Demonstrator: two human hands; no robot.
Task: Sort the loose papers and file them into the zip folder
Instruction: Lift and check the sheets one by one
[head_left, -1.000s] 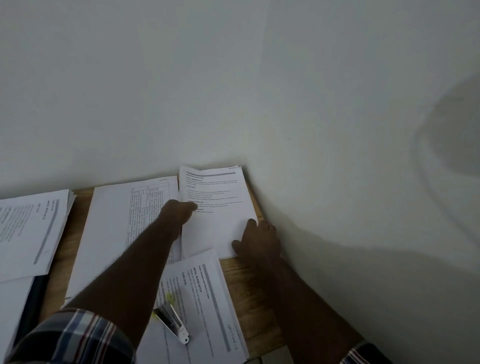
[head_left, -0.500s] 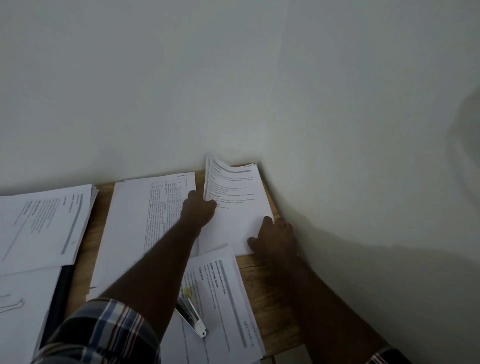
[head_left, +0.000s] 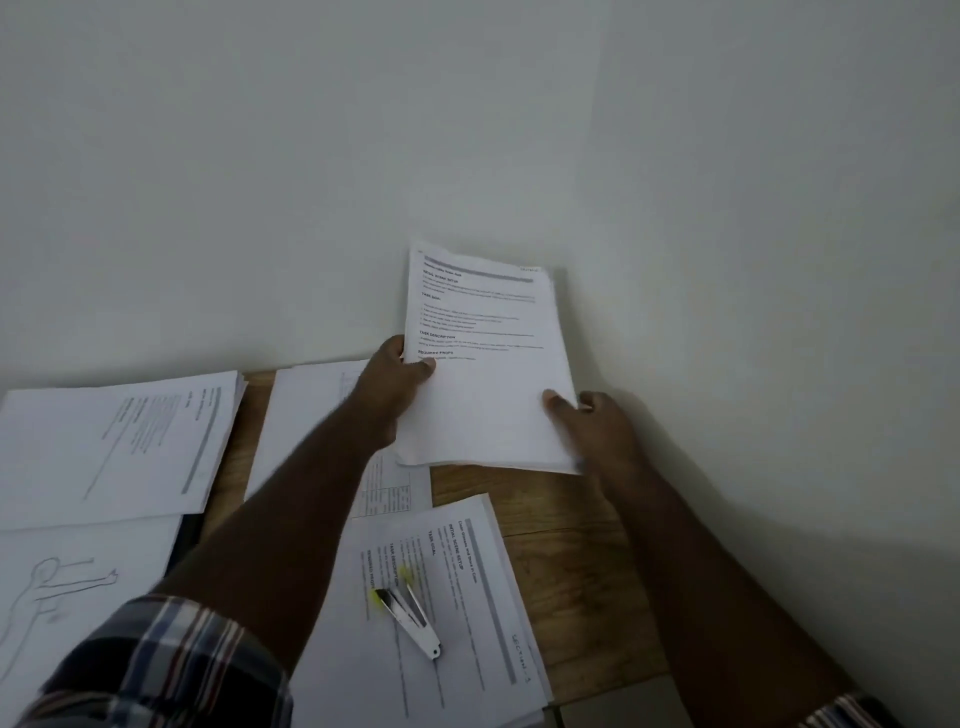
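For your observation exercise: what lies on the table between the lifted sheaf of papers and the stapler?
In the head view, a strip of bare wooden table, then the printed sheet that the stapler rests on, below the sheaf.

Brown wooden tabletop (head_left: 561, 525): visible grain, matt finish
White printed paper stack (head_left: 493, 374) in hands: thin, matt, smooth sheets
Flat paper piles (head_left: 109, 447): same matt white stock
Small stapler (head_left: 410, 621): white glossy plastic body, dark metal-looking parts
Plaid woven cloth sleeve (head_left: 161, 670)
Painted wall (head_left: 311, 156): smooth, matt

The left forearm (head_left: 291, 499) hides part of the table sheet (head_left: 306, 415); its print is blurred.
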